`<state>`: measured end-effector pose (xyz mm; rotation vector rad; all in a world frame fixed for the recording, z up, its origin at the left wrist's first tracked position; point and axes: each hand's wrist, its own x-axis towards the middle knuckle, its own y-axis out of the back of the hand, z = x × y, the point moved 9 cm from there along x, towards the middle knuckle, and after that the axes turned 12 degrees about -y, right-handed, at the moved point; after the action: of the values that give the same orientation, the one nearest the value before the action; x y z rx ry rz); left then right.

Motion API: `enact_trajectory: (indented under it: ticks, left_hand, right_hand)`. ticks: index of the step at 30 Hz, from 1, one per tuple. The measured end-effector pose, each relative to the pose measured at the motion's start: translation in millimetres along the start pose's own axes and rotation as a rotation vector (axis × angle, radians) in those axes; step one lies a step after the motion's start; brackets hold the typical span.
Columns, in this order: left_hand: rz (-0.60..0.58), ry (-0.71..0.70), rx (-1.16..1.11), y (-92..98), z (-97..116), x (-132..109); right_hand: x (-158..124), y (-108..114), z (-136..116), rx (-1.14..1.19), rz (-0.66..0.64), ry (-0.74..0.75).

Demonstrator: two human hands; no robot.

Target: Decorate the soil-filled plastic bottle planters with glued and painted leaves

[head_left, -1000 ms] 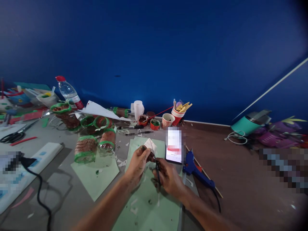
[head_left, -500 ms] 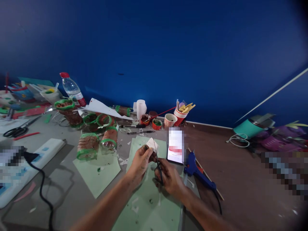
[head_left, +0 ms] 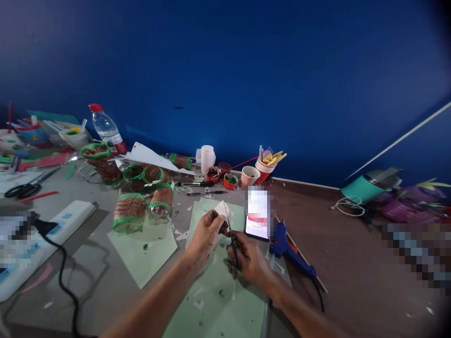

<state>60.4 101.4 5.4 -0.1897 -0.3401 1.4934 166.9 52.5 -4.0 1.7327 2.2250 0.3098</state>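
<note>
With our left hand we are tightly pinching a white paper piece at centre, over green paper. With our right hand curled, we are gripping black scissors, one blade crossing the piece. On the far side we are noting a red cup holding yellow plastic utensils, a small tub containing green matter and, left of it, another tub containing brown matter.

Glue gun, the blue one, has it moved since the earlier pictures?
No. Judged against the resting phone, the glue gun lies in the same spot just right of it; the whole view has only shifted slightly.
</note>
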Motion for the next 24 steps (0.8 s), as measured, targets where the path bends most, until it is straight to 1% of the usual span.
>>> enact_trajectory:
  ticks: [3, 7, 12, 14, 19, 24]
  left_hand:
    - [-0.017, -0.042, 0.075, 1.3, 3.5, 1.5]
    - [-0.073, -0.119, 0.221, 0.5, 11.0, 3.0]
    - [-0.144, -0.117, 0.432, 1.0, 11.1, 4.0]
    - [-0.166, -0.119, 0.495, 1.1, 12.1, 4.4]
    - [-0.197, -0.121, 0.571, 1.7, 15.1, 5.6]
    - [-0.238, -0.119, 0.591, 0.3, 15.4, 7.0]
  right_hand:
    - [0.2, 1.5, -2.0, -0.031, 0.018, 0.009]
    - [1.6, 1.0, 3.7, -0.015, 0.008, -0.021]
    - [1.8, -5.7, 14.2, 0.056, -0.065, -0.1]
    - [1.4, -6.5, 15.4, 0.071, -0.075, -0.113]
    - [1.9, -6.3, 12.8, 0.098, -0.088, -0.113]
    - [3.2, -7.8, 11.5, 0.204, -0.11, -0.136]
